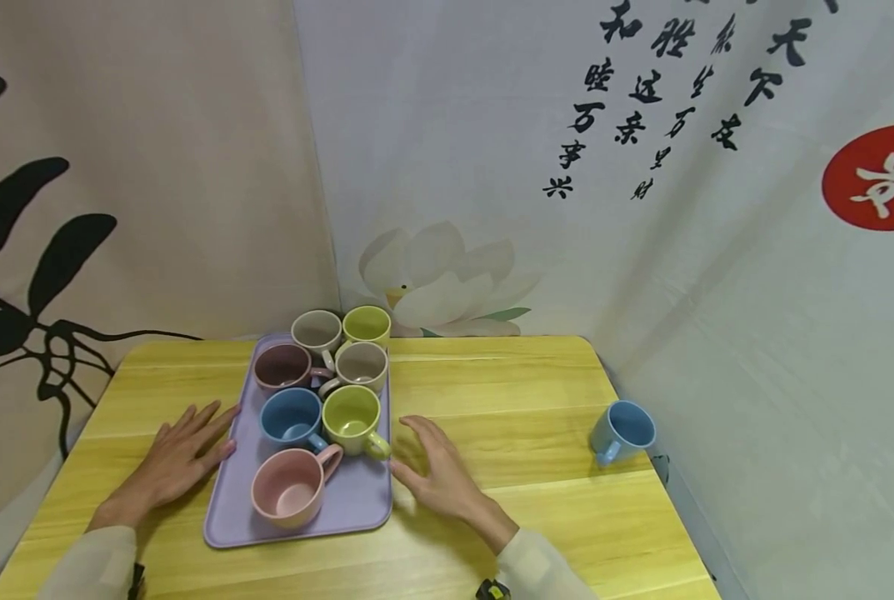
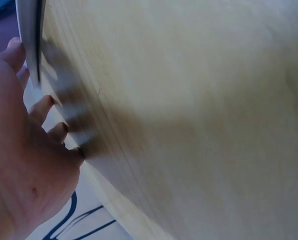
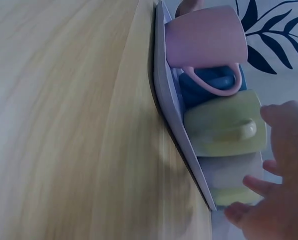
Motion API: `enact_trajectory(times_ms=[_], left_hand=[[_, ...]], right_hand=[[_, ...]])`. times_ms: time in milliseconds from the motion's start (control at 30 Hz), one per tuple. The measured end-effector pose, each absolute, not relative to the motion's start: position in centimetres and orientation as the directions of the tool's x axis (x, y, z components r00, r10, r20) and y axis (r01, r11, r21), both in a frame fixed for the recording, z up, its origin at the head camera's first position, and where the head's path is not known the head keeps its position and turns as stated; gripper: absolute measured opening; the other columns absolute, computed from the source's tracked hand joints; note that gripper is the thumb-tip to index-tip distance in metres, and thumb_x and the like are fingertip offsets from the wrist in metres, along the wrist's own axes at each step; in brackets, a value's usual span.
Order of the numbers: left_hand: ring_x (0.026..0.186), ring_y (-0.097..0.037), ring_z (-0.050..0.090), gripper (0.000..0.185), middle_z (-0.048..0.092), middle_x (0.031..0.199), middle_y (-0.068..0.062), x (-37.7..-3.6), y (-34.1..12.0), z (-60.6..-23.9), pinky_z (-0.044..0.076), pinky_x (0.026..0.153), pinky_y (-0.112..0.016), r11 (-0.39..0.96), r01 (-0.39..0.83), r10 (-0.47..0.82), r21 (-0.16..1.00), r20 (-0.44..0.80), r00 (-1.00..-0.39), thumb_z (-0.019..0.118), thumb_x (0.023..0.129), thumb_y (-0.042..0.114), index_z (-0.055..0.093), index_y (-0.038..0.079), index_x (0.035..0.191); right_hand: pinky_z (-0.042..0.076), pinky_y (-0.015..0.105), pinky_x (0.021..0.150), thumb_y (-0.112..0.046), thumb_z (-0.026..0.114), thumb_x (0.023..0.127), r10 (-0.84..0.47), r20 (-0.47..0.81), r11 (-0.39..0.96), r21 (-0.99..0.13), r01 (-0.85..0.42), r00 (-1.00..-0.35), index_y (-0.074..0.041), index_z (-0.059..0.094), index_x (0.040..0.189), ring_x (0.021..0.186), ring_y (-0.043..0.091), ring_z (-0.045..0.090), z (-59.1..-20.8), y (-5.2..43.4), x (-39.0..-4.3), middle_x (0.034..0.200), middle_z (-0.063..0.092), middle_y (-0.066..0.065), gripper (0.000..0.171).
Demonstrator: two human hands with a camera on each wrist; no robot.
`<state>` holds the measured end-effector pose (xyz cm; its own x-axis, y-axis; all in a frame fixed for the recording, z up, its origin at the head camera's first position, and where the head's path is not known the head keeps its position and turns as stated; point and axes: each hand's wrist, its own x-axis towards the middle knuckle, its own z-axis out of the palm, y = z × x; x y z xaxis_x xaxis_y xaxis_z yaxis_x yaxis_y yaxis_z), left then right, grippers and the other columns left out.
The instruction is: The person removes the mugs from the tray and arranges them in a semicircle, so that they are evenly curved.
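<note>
Tray, lilac, rectangular (image 1: pixel 357 504): one, at the left of a wood-grain table (image 1: pixel 491 417), carrying seven handled mugs, all upright. Front: pink mug (image 1: pixel 287 492). Behind it, side by side: blue mug (image 1: pixel 291 417) and yellow-green mug (image 1: pixel 352 417). Next row: mauve mug (image 1: pixel 282 367), grey mug (image 1: pixel 362 364). Rear: second grey mug (image 1: pixel 316 331), second yellow-green mug (image 1: pixel 367 323).

Left hand (image 1: pixel 177 462): fingers extended and spread, touching the tray's left edge. Right hand (image 1: pixel 442 475): fingers relaxed, grasping nothing, just beside the tray's right edge; contact cannot be told.

Lone blue mug (image 1: pixel 621 433): upright, near the table's right edge.

Backdrop (image 1: pixel 454 167): pale, with black Chinese brush lettering (image 1: pixel 586 116), one column legible as "和睦万事兴"; red oval (image 1: pixel 836 183), white character, cut by the frame.
</note>
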<state>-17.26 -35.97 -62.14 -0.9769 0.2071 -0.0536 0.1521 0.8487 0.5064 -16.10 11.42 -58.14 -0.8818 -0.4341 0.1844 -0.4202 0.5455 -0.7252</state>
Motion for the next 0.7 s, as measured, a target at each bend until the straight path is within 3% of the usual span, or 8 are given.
enact_trajectory(times_ms=[367, 567, 700], left_hand=[[0.166, -0.074, 0.009, 0.070, 0.020, 0.183, -0.039, -17.0, -35.8, -62.2, 0.001, 0.127, -0.093, 0.846, 0.157, 0.206, 0.510, -0.042, -0.978, 0.051, 0.119, 0.049, 0.030, 0.021, 0.180], [0.166, -0.073, 0.009, 0.070, 0.020, 0.182, -0.039, -17.0, -35.8, -62.0, 0.001, 0.128, -0.093, 0.844, 0.153, 0.204, 0.514, -0.043, -0.978, 0.051, 0.119, 0.049, 0.031, 0.020, 0.180], [0.166, -0.073, 0.008, 0.070, 0.019, 0.182, -0.039, -17.1, -35.7, -61.9, 0.001, 0.127, -0.093, 0.847, 0.149, 0.205, 0.510, -0.055, -0.977, 0.050, 0.119, 0.049, 0.030, 0.019, 0.180]], right_hand=[[0.061, 0.046, 0.120, -0.024, 0.075, 0.111, -0.488, 0.271, 0.423, -0.758, -0.497, -0.830, -0.001, 0.067, 0.148, 0.137, 0.031, 0.074, -59.3, 9.2, -17.2, 0.147, 0.076, 0.016, 0.045], [0.065, 0.027, 0.107, -0.016, 0.069, 0.114, -0.480, 0.213, 0.335, -0.852, -0.402, -0.851, 0.002, 0.074, 0.131, 0.121, 0.031, 0.082, -59.5, 8.0, -17.3, 0.128, 0.081, 0.019, 0.026], [0.065, 0.021, 0.102, -0.014, 0.065, 0.116, -0.469, 0.187, 0.347, -0.860, -0.375, -0.863, 0.002, 0.076, 0.124, 0.112, 0.026, 0.083, -59.4, 7.7, -17.4, 0.118, 0.084, 0.019, 0.021]])
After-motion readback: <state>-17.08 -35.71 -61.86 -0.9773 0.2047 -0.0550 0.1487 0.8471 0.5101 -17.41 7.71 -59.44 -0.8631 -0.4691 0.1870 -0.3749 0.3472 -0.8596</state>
